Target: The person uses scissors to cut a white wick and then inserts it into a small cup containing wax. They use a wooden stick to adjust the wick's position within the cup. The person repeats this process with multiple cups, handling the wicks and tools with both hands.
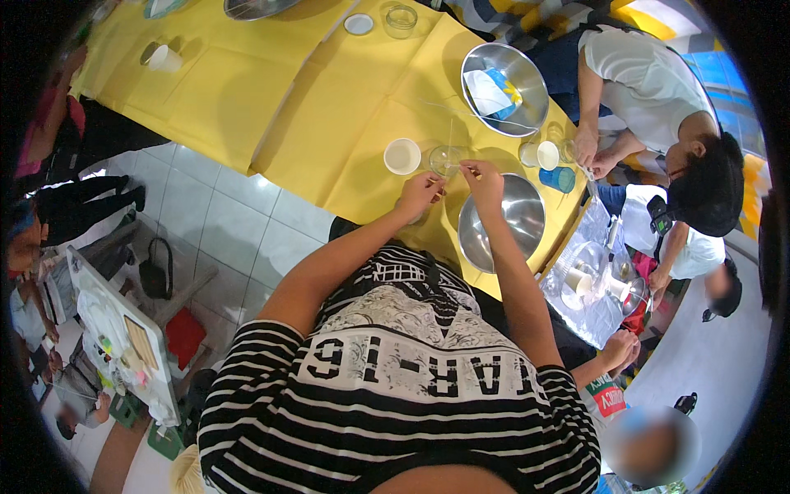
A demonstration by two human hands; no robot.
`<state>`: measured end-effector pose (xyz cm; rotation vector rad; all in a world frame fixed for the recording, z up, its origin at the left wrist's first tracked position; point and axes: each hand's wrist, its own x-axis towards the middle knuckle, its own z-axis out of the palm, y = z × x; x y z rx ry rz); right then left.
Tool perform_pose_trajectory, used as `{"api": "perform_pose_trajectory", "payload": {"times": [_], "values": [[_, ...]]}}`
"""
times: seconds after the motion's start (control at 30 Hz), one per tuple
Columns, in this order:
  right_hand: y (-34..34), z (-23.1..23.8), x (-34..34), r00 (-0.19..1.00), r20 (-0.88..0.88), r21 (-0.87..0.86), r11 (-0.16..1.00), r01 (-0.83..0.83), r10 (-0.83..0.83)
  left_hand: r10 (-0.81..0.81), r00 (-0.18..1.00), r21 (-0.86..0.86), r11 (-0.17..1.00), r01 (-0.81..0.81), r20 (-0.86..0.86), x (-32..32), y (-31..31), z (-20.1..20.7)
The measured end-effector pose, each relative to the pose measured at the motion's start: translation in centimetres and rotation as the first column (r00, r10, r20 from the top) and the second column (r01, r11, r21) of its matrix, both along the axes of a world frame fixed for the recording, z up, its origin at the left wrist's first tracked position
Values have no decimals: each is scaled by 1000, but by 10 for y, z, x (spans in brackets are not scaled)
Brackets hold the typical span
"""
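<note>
My left hand [422, 194] and my right hand [485, 183] meet over the near edge of a yellow-covered table [354, 107], fingers pinched together. Between the right fingertips is a thin whitish strand; what the left fingers pinch is too small to make out. Just beyond them stands a clear glass jar [444, 160], and a fine strand rises beside it. Left of the jar is a white paper cup [402, 156]. A steel bowl [514, 216] sits under and beside my right forearm.
Farther right, another steel bowl [533, 117] holds a blue-and-white packet [494, 92]. A blue glass [558, 179] stands near a co-worker's hands [594, 156]. At the far edge are a glass jar [401, 20] and a white lid [359, 24]. A foil-covered table [576, 280] adjoins on the right.
</note>
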<state>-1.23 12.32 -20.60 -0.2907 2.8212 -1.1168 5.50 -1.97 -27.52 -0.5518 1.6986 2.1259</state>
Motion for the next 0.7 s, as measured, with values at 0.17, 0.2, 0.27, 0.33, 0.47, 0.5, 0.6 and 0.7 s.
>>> {"api": "perform_pose_trajectory", "payload": {"times": [0.17, 0.2, 0.27, 0.33, 0.47, 0.5, 0.6, 0.7], "values": [[-7, 11, 6, 997, -35, -48, 996, 71, -73, 36, 999, -12, 999, -37, -13, 3, -4, -4], [-8, 12, 7, 994, -41, -63, 993, 99, -102, 33, 999, -44, 998, -34, -26, 3, -3, -3], [-4, 16, 6, 990, 4, -88, 986, 144, -144, 15, 998, -162, 986, -26, -66, 3, -3, -1], [-1, 21, 7, 983, 21, -86, 979, 184, -183, -19, 993, -330, 944, -21, -117, 3, -5, -3], [2, 47, 10, 972, 16, -133, 963, 235, -235, -95, 978, -516, 856, -16, -188, 12, -6, 7], [4, 52, 10, 970, 20, -169, 956, 241, -241, -120, 979, -505, 863, 21, -165, 13, -5, 10], [7, 63, 11, 963, -26, -188, 948, 257, -267, -169, 976, -530, 845, 73, -135, 13, -4, 16], [11, 73, 10, 963, -75, -219, 946, 239, -260, -212, 970, -579, 809, 104, -122, 11, -5, 33]]}}
